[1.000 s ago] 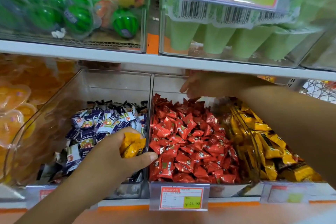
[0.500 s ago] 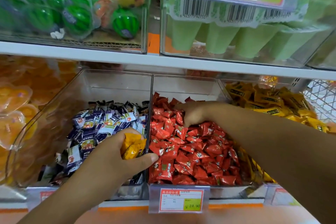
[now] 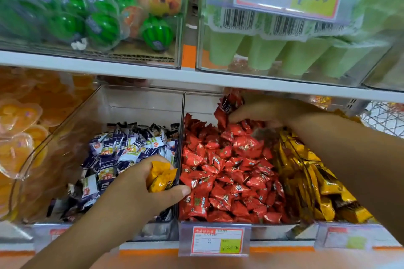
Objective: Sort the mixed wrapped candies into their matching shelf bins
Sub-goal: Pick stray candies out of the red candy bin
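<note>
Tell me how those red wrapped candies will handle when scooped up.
Probably slippery: the red candies have glossy foil wrappers. Likely light and loose; they lie heaped, so some may spill from the right hand, which pinches a few.

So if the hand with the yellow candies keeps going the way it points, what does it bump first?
Probably the red candies. The left hand, gripping yellow candies, points right, thumb over the clear divider. Height is unclear, so it might clip that divider first.

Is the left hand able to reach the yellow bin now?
Probably not easily: the left hand, gripping yellow candies, is left of the red bin, and the right arm lies across much of the yellow bin; only its front part is free.
</note>
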The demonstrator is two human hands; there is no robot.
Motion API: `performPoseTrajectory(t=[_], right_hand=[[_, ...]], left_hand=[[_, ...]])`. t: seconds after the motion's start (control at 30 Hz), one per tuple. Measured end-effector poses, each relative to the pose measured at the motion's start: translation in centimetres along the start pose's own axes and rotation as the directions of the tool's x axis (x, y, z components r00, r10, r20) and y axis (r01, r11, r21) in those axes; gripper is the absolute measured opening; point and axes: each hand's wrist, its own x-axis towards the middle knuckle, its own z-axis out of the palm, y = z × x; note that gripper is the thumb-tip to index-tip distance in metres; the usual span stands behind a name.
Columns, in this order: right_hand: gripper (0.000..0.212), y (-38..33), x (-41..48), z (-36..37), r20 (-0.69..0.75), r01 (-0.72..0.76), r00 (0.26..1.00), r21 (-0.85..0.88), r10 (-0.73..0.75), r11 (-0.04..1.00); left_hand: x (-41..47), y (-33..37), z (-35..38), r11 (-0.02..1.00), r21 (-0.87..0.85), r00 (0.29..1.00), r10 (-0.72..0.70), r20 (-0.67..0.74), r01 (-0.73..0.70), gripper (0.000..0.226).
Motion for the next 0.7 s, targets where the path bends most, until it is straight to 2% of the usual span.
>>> performPoseTrajectory(t=[0.07,0.2,0.27,0.33,0.43,0.5,0.6,0.7], right_hand=[[0.019,-0.5,-1.0,-0.5,0.049,0.009,0.999,0.026,-0.011,1.0],[0.034,-1.4,-2.1,-0.1,0.237,0.009,0.971,-0.055,0.004,0.998],[0.049,-0.9,-1.6,-0.4,0.199,0.047,0.98,-0.189,-0.009,0.981],[0.053,-0.5,-1.2,-0.8,0.089,0.094,0.993,-0.262,-0.073,0.961],[0.032,0.3,-0.9,-0.8,-0.031,0.202,0.976,-0.228,-0.214,0.953],[0.018,0.1,-1.4,-0.3,-0.089,0.256,0.949,-0.337,-0.302,0.906],[0.019,-0.7,-2.4,2.0,-0.021,0.279,0.945,-0.466,-0.326,0.84],[0.033,-0.6,-2.3,5.8,0.094,0.346,0.936,-0.431,-0.34,0.833]], left_hand=[[0.0,0.0,0.0,1.0,0.002,1.0,-0.003,-0.003,0.003,0.036],[0.0,-0.1,0.0,1.0,0.013,1.0,0.005,0.003,-0.005,0.034],[0.0,-0.2,0.0,1.0,0.014,1.0,0.002,0.007,-0.002,0.034],[0.0,-0.2,0.1,1.0,0.018,1.0,-0.003,0.003,0.003,0.034],[0.1,-0.1,0.0,0.999,0.047,1.0,-0.012,-0.01,0.012,0.036],[0.1,0.1,0.0,0.999,0.043,1.0,-0.019,-0.005,0.019,0.041],[0.1,0.1,-0.2,0.999,0.04,1.0,-0.014,0.004,0.014,0.048],[0.1,0.0,-0.2,0.999,0.05,1.0,0.012,0.013,-0.012,0.052]])
